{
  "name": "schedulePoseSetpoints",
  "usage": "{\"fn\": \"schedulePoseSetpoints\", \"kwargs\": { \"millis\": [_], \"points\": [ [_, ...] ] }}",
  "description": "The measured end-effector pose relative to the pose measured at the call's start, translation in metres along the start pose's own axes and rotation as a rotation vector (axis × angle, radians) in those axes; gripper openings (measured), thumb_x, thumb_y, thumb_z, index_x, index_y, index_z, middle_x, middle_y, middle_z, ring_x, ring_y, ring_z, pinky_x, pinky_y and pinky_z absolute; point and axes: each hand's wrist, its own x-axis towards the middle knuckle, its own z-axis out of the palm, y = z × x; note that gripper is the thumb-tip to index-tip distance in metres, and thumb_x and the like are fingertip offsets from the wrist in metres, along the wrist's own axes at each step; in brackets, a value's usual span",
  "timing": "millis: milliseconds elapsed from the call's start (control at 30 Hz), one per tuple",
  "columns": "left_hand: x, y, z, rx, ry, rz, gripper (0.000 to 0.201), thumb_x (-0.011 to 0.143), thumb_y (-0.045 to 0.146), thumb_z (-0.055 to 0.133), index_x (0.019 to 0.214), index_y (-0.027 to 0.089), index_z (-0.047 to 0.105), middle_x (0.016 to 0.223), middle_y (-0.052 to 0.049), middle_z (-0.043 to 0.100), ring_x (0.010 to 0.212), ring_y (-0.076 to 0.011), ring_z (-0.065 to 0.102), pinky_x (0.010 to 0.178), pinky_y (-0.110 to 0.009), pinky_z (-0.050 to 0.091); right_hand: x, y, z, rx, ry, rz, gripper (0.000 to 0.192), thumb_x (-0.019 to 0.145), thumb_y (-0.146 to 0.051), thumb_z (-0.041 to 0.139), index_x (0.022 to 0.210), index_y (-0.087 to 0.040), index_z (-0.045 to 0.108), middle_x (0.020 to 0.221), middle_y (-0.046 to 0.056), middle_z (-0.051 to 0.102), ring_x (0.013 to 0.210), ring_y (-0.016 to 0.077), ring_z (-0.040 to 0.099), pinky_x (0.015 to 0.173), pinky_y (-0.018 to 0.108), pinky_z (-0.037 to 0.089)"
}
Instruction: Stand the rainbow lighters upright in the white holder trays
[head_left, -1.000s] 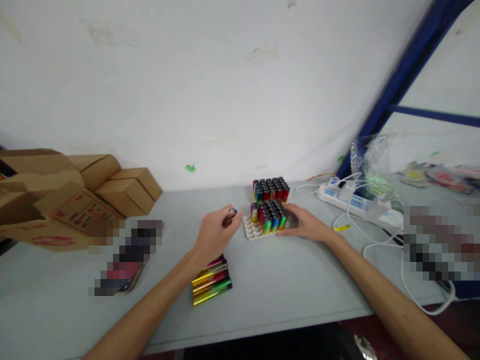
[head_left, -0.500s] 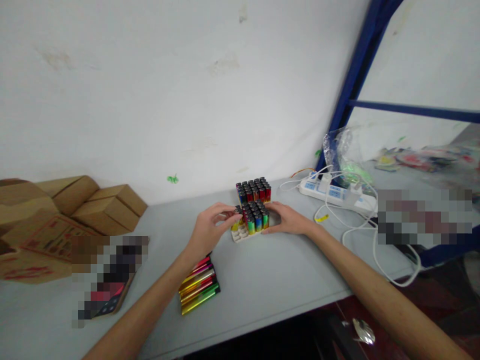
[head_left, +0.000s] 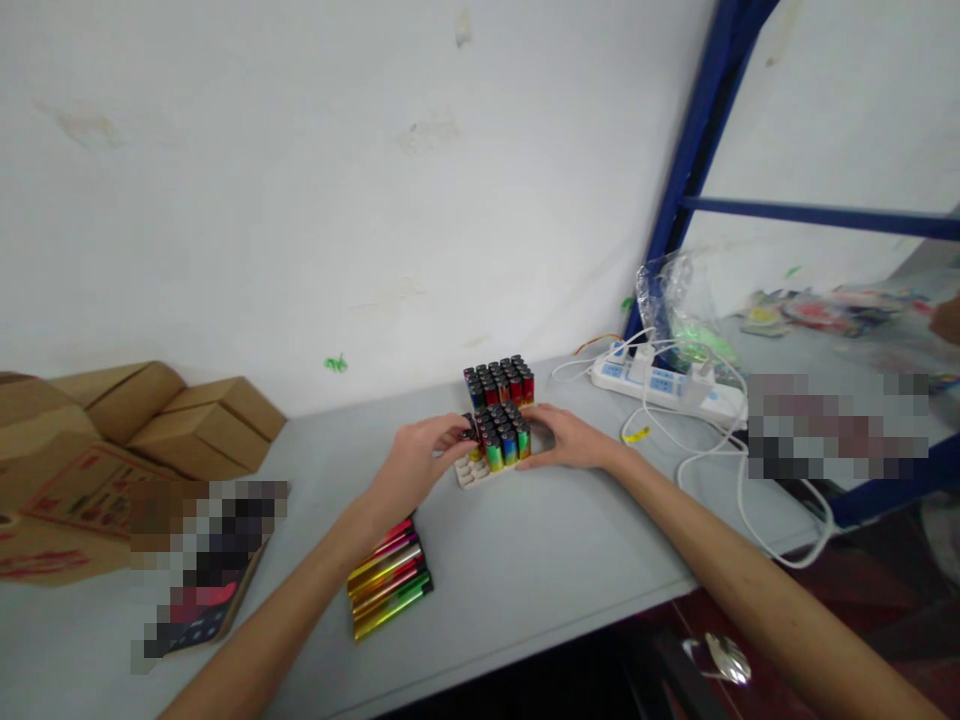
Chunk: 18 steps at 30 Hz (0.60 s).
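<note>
The left hand (head_left: 416,462) pinches a lighter (head_left: 471,430) at the white tray (head_left: 469,472)'s nine-o'clock edge; the right hand (head_left: 566,440) cups the tray's three-o'clock side, fingers closed against it; loose lighters (head_left: 388,580) lie at seven o'clock.

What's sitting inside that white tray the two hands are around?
The white plastic tray holds upright colourful lighters with black tops; its front-left slots are empty. The left hand covers its left edge, the right hand its right side.
</note>
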Motion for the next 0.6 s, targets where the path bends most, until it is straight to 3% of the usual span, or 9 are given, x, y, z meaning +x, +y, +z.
{"fn": "schedulePoseSetpoints", "kwargs": {
  "millis": [133,333,467,600],
  "points": [
    [0.004,-0.001,-0.001,-0.017,-0.059,-0.067,0.021,0.085,0.041,0.070,0.092,0.023,0.063,0.085,-0.003,0.076,0.077,-0.0205,0.074,0.074,-0.032,0.060,0.000,0.001,0.001,0.002,0.003,-0.008,0.078,0.071,-0.051,0.086,0.138,-0.020,0.058,0.134,0.014,0.065,0.122,0.0322,0.061,0.107,0.049,0.047],
    [-0.003,-0.004,0.006,-0.094,0.092,-0.100,0.045,0.077,0.051,0.077,0.103,0.024,0.051,0.085,-0.002,0.073,0.071,-0.0185,0.072,0.069,-0.032,0.059,0.001,-0.001,0.000,-0.016,0.001,-0.011,0.076,0.071,-0.050,0.086,0.135,-0.019,0.059,0.131,0.014,0.066,0.119,0.0320,0.062,0.107,0.050,0.048],
    [-0.026,-0.016,-0.027,0.121,0.174,-0.096,0.043,0.083,0.057,0.070,0.107,0.023,0.060,0.087,-0.004,0.074,0.073,-0.0193,0.070,0.074,-0.033,0.058,0.000,0.000,0.000,-0.029,-0.002,-0.003,0.077,0.071,-0.052,0.086,0.136,-0.019,0.059,0.132,0.014,0.065,0.121,0.0328,0.061,0.108,0.051,0.047],
    [-0.058,-0.050,-0.062,0.362,0.104,-0.199,0.043,0.085,0.061,0.063,0.097,0.021,0.073,0.090,-0.009,0.075,0.081,-0.0257,0.069,0.074,-0.036,0.056,-0.001,0.000,0.000,-0.031,0.005,0.013,0.077,0.071,-0.053,0.085,0.136,-0.020,0.060,0.133,0.014,0.065,0.121,0.0332,0.062,0.109,0.052,0.047]
  ]
}}
